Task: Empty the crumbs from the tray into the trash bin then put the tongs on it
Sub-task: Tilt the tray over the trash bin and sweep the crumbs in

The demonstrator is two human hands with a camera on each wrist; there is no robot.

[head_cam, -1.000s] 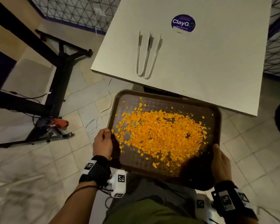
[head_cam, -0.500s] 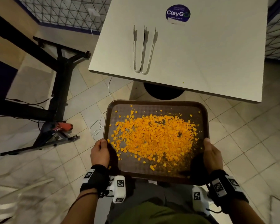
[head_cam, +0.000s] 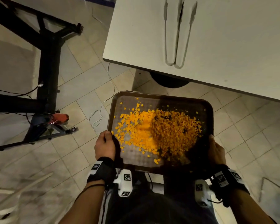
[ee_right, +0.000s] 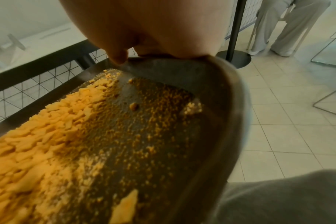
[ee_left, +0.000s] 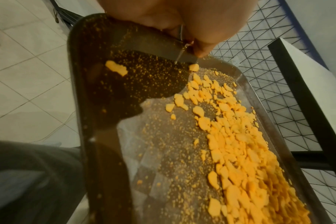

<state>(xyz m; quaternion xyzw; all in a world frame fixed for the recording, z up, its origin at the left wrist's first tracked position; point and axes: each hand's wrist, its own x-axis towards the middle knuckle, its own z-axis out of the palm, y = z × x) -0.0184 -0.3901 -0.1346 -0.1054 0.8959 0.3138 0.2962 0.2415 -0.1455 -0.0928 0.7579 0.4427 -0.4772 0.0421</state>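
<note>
the tray [head_cam: 208, 113] is held in the air over the tiled floor [head_cam: 81, 88], clear of the white table [head_cam: 233, 46] and nearer the person than its front edge. the left hand [head_cam: 105, 145] grips the tray's left rim, thumb curled over the edge; the right hand [head_cam: 216, 151] clasps the right rim the same way. orange crumbs [head_cam: 158, 131] lie heaped across the middle of the tray, with a few loose bits toward its far left corner. the tongs [head_cam: 176, 34] lie flat on the table, beyond the tray, their closed bend pointing toward it. a black metal frame [head_cam: 47, 50] stands left of the tray.
</note>
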